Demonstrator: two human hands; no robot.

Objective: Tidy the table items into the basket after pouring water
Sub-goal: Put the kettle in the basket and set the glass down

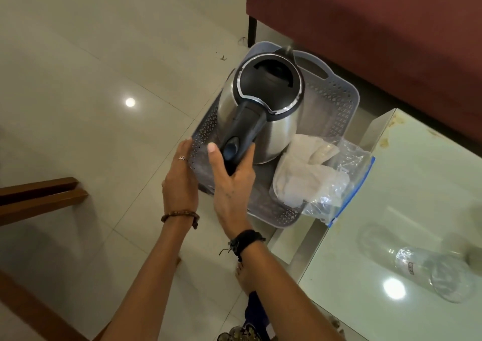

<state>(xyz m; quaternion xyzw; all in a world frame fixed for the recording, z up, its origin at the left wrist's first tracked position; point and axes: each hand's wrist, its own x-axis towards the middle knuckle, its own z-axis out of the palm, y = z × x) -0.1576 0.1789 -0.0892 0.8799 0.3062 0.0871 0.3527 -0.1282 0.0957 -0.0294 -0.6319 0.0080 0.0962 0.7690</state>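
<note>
Presently, centre of the frame: right hand [232, 181] closed around the black handle of the steel kettle [263, 106], thumb laid along the handle's left side, kettle held upright inside the grey perforated basket [336, 100]. Left hand [180, 179] mostly open, fingers flat against the basket's left outer wall, steadying it. Basket sits at the counter's [417, 184] left edge, over the tiled floor [78, 79]. Inside the basket, lower right: white cloth [305, 173] beside the kettle, lying on a clear zip bag [347, 184] that spills over the rim. Lower right of the frame: clear glass jar [438, 273] on the counter, well apart from the basket.
</note>
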